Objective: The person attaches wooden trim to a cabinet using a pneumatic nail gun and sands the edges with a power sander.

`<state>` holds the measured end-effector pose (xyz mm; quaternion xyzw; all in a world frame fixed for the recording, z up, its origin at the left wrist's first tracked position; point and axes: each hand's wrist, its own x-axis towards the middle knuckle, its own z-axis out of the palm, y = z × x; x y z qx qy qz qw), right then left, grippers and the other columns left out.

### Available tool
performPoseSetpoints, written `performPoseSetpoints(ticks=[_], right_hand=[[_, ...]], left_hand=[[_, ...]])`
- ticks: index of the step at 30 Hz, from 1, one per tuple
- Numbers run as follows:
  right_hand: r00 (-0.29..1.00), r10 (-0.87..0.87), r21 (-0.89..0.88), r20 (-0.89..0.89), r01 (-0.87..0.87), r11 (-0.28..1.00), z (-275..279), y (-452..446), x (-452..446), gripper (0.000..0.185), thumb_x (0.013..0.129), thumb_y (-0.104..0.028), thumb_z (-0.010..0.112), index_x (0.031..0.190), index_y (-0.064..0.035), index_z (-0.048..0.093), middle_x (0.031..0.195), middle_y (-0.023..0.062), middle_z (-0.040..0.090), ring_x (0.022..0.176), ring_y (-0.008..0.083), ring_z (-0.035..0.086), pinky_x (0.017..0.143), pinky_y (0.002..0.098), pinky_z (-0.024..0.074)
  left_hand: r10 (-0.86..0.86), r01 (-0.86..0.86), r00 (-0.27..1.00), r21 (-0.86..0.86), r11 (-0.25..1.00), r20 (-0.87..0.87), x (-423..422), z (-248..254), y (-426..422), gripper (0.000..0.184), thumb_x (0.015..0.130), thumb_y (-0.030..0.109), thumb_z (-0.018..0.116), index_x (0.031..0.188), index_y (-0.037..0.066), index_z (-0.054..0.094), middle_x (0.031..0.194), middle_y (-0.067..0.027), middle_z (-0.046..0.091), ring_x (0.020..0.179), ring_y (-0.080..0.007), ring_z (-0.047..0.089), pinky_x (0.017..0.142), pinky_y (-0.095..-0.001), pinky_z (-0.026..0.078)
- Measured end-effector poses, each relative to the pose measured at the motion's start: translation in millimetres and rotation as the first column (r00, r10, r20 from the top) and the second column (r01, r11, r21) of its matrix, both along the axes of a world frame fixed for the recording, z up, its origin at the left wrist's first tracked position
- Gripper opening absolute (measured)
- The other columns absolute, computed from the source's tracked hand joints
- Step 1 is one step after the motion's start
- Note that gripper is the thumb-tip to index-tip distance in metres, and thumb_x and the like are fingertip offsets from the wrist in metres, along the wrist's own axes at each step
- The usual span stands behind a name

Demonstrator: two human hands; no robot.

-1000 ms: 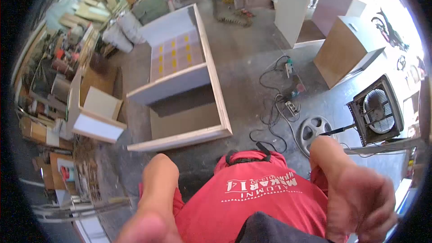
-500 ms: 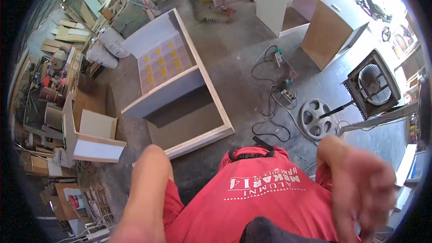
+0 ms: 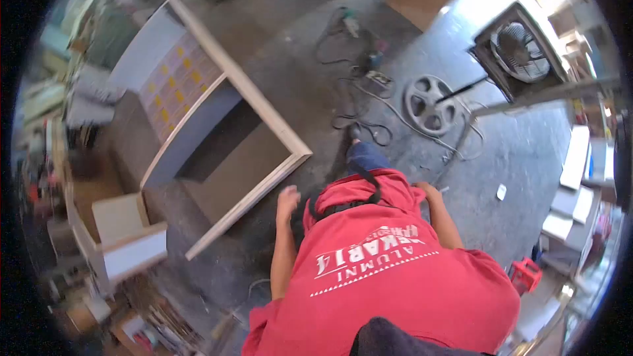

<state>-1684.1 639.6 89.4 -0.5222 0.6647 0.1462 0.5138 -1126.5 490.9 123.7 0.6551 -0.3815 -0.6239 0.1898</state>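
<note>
The left hand (image 3: 287, 199), blurred but loosely open, hangs near the unfinished cabinet (image 3: 262, 109) lying on the floor (image 3: 475, 217); I can't tell the right hand's (image 3: 428, 191) grip. Cables (image 3: 398, 109) and a fan (image 3: 519, 53) stand ahead.

Woodworking workshop, by the look of it: large cabinet frame (image 3: 254, 95) with bare wood edges lying on a scuffed grey floor (image 3: 514, 151), smaller open box (image 3: 135, 250) near it. Power strip (image 3: 379, 80) and loose cords (image 3: 395, 107) trail across the ground, fan (image 3: 520, 51) nearby; thin wood offcuts (image 3: 165, 323) crowd one side.
</note>
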Motion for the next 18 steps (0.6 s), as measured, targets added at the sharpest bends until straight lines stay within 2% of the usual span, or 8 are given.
performPoseSetpoints(ticks=[2,6,7,8,9,12,15,18], right_hand=[[0.996,-0.078,0.083,-0.043,0.081,0.993,-23,1,-29,0.049,0.083,-0.041,0.066,0.120,-0.0085,0.068,0.118,0.0182,0.068,0.109,0.0331,0.065,0.092,0.0422,0.0504],[0.842,-0.487,-0.394,-0.234,0.376,0.839,130,-121,-48,0.043,0.085,-0.040,0.065,0.113,-0.0075,0.070,0.110,0.0170,0.070,0.102,0.0349,0.066,0.091,0.0440,0.0511],[0.757,-0.643,-0.816,-0.115,0.297,0.496,144,-140,-79,0.036,0.089,-0.035,0.063,0.107,-0.0051,0.069,0.108,0.0165,0.069,0.098,0.0363,0.065,0.089,0.0463,0.0504],[0.803,-0.503,-0.897,-0.319,-0.084,0.434,143,-153,-147,0.027,0.091,-0.027,0.063,0.104,-0.0042,0.067,0.107,0.0155,0.068,0.099,0.0356,0.065,0.089,0.0453,0.0495],[0.610,-0.761,-0.928,-0.221,0.107,0.356,219,-198,-169,0.021,0.090,-0.018,0.064,0.106,-0.0045,0.067,0.108,0.0146,0.068,0.099,0.0344,0.065,0.088,0.0432,0.0497],[0.542,-0.836,-0.954,-0.090,-0.289,-0.085,357,-254,-282,0.015,0.090,-0.015,0.066,0.101,-0.0054,0.068,0.102,0.0127,0.068,0.098,0.0325,0.064,0.086,0.0416,0.0494],[0.315,-0.926,-0.841,-0.210,-0.541,0.007,412,-279,-400,0.028,0.094,-0.031,0.064,0.110,-0.0096,0.072,0.104,0.0126,0.068,0.101,0.0315,0.064,0.089,0.0402,0.0498],[0.332,-0.878,-0.881,-0.346,-0.436,0.183,406,-287,-477,0.030,0.092,-0.037,0.065,0.110,-0.0138,0.074,0.102,0.0128,0.067,0.097,0.0312,0.065,0.085,0.0400,0.0503]], left_hand=[[0.051,-0.048,0.999,0.151,0.987,-0.016,-22,9,10,0.031,0.084,0.016,0.065,0.111,0.002,0.068,0.077,-0.0051,0.065,0.059,-0.0138,0.056,0.052,-0.0311,0.044],[-0.212,0.239,0.970,-0.283,0.929,0.121,-17,-11,29,0.022,0.088,0.021,0.062,0.098,0.002,0.064,0.074,-0.0042,0.061,0.064,-0.0188,0.057,0.058,-0.0358,0.046],[-0.274,0.307,0.945,-0.194,0.932,0.180,-10,-25,29,0.018,0.088,0.020,0.061,0.094,0.003,0.062,0.073,-0.0039,0.060,0.063,-0.0189,0.057,0.057,-0.0358,0.046],[-0.322,0.339,0.926,-0.061,0.939,0.197,-4,-39,25,0.015,0.088,0.019,0.061,0.090,0.004,0.060,0.071,-0.0036,0.058,0.062,-0.0190,0.056,0.056,-0.0357,0.045],[-0.368,0.360,0.906,0.078,0.930,0.210,4,-51,19,0.013,0.088,0.019,0.060,0.086,0.005,0.058,0.070,-0.0033,0.057,0.061,-0.0191,0.055,0.055,-0.0357,0.045],[-0.269,0.219,0.958,0.353,0.910,0.098,10,-70,-28,0.016,0.088,0.016,0.058,0.075,0.009,0.052,0.066,-0.0025,0.052,0.059,-0.0194,0.053,0.052,-0.0356,0.043],[0.174,-0.109,0.983,0.563,0.820,-0.064,-6,-65,-104,0.026,0.087,0.013,0.056,0.063,0.012,0.046,0.062,-0.0016,0.047,0.056,-0.0196,0.051,0.049,-0.0356,0.041],[0.394,-0.389,0.919,0.220,0.895,0.020,-71,-5,-184,0.005,0.089,0.012,0.057,0.085,0.009,0.056,0.073,-0.0060,0.057,0.066,-0.0215,0.060,0.056,-0.0336,0.047]])
